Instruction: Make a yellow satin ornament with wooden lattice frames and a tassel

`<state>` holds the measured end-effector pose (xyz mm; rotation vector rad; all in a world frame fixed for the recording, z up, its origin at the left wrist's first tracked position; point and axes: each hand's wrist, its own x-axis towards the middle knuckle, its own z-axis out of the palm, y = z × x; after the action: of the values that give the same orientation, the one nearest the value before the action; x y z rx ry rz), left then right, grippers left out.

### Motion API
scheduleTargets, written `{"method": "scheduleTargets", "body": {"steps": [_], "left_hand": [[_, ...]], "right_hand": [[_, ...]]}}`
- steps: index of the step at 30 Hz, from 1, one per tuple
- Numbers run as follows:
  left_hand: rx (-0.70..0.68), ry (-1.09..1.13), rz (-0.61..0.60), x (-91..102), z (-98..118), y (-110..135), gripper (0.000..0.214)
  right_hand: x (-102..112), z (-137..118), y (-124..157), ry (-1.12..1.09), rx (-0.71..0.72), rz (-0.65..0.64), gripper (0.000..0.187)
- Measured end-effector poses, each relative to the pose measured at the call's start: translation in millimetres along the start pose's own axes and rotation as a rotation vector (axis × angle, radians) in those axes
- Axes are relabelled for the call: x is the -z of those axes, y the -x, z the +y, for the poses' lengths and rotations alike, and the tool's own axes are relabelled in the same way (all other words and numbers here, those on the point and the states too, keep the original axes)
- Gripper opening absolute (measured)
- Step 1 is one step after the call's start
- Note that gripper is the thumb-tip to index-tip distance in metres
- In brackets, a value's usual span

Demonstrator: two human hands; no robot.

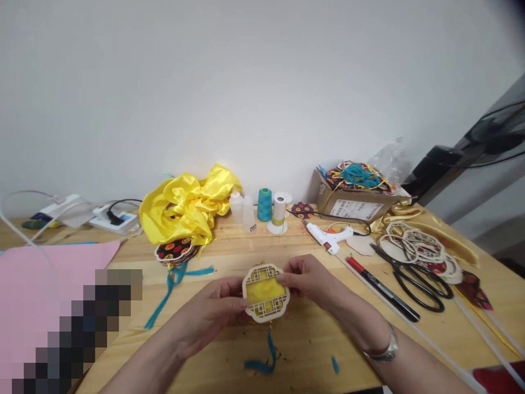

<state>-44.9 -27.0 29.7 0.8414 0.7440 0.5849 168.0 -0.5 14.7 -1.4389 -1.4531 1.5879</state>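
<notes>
Between both hands is a scalloped wooden lattice ornament [266,307] with yellow fabric [266,290] showing in its middle. My left hand [223,303] grips its left edge, thumb on the front face. On the opposite side, my right hand [307,279] pinches the upper right edge, its thumb also in front. From the bottom of the ornament a teal tassel [270,350] hangs down and trails over the wooden table [213,350]. The fingers behind the ornament are partly hidden.
Yellow satin [186,202] lies behind, left of a teal thread spool [264,205]. A glue gun [328,235], a red-capped marker [383,287] and black scissors [418,279] lie to the right. Behind them stands a cardboard box [348,202]. Pink sheet [69,268] covers the left side.
</notes>
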Motion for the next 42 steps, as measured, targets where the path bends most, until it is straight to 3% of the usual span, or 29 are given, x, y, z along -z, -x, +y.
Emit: {"method": "scheduleTargets", "body": {"steps": [2,6,14,17,20,22,26,31,36,42], "left_hand": [[0.035,0.027,-0.021,0.5,6,-3,0.037],[0.037,-0.01,0.088,5.3,7,-13,0.038],[-0.132,-0.527,0.317,12.0,-3,-26,0.029],[-0.147,-0.732,0.353,15.2,-5,-28,0.026],[-0.146,-0.798,0.435,17.4,-7,-30,0.034],[-0.136,-0.823,0.479,16.9,-9,-31,0.034],[-0.149,-1.028,0.479,12.0,-10,-30,0.026],[-0.141,-1.283,0.496,5.7,-12,-28,0.032],[-0.096,-1.37,0.502,0.6,-13,-28,0.033],[-0.136,-1.43,0.508,-3.1,-17,-28,0.032]], "right_hand": [[1,0,-1,0.003,-0.004,0.0,0.023],[2,2,-4,0.051,-0.015,0.025,0.021],[-6,15,-10,0.278,0.005,0.121,0.018],[-10,16,-8,0.337,0.021,0.171,0.006],[-14,16,-4,0.408,0.059,0.213,0.023],[-16,15,-2,0.474,0.09,0.222,0.018],[-18,14,2,0.575,0.109,0.234,0.011],[-20,8,4,0.746,0.136,0.238,0.014],[-20,3,5,0.867,0.145,0.197,0.013],[-18,-2,3,0.955,0.128,0.146,0.011]]}}
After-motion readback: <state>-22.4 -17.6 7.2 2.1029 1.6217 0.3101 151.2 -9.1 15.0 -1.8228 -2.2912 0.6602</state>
